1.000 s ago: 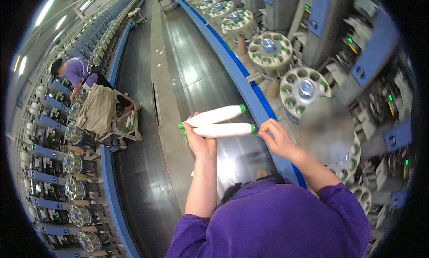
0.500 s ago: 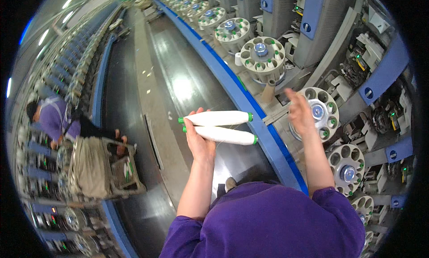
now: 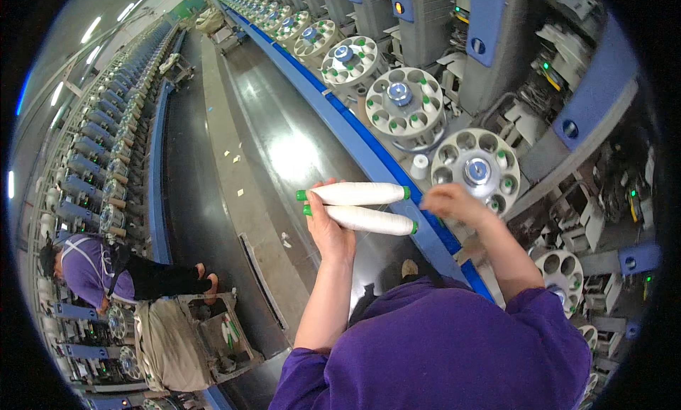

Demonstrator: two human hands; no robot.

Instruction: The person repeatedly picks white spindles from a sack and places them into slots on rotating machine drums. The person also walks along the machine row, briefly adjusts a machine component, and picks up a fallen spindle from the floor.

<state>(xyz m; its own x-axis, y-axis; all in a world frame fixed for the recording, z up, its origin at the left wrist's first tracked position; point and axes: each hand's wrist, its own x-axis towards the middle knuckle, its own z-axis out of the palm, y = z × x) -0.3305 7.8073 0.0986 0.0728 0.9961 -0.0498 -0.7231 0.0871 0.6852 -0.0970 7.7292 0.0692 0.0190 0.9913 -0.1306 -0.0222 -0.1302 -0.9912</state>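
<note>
Head view, left to right: a crouching person by a cart at the aisle's far-left edge, then the left hand, fingers closed under two white bobbins lying side by side, long axes running left-right. The right hand sits just off their right ends, fingers loosely curled and holding nothing, nearest a round holder, one of several along the blue rail.
</note>
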